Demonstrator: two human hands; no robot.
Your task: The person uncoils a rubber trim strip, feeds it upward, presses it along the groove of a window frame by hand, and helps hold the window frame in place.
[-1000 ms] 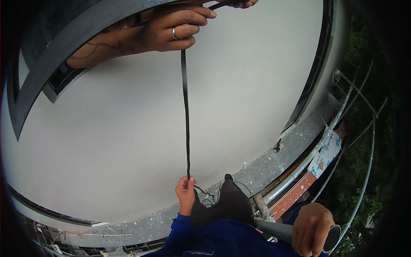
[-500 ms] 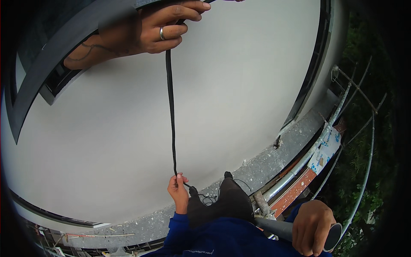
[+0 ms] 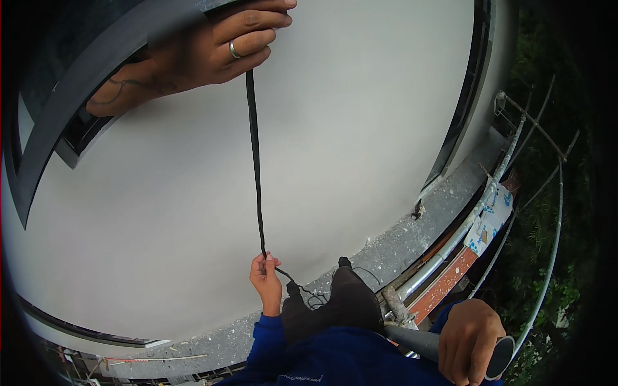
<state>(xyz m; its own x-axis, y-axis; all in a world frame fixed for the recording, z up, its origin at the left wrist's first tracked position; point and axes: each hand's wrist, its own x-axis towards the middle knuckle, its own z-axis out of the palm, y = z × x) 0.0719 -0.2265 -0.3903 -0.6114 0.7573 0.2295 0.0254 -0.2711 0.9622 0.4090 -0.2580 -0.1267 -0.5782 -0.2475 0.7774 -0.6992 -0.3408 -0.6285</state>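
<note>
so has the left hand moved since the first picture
Yes, the left hand has shifted to the left, farther from the silver scaffold pipe.

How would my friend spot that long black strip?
Find the big pale wall. Across it, the black strip runs down from another person's ringed hand to the left hand. Unlike the dark window frame, it's thin and stretched between hands.

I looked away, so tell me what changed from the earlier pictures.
The co-worker's ringed hand, the cord and the left hand shifted slightly left; another hand went out of view at the top. The left hand still holds the cord; the right hand stays on the pipe.
</note>
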